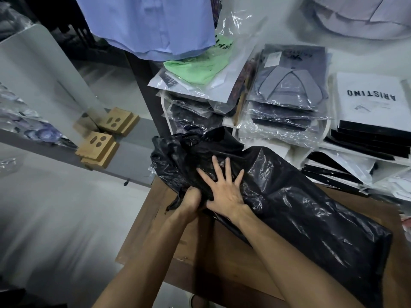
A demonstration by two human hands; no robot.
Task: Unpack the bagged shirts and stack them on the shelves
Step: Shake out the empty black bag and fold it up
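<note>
A large black plastic bag (300,205) lies across the brown wooden table (142,236), its crumpled mouth toward the upper left. My left hand (191,200) is clenched on the bag's bunched edge near that mouth. My right hand (222,192) rests flat on top of the bag with fingers spread, pressing it down. What is inside the bag is hidden. Behind the bag stand stacks of shirts in clear plastic sleeves: a green shirt (200,67) on one pile and a grey collared shirt (289,85) on another.
A white packet printed ARISTINO (369,101) tops flat black boxes at the right. A blue shirt (151,25) hangs above. Wooden blocks (97,150) sit on a grey ledge at left. White floor lies left of the table.
</note>
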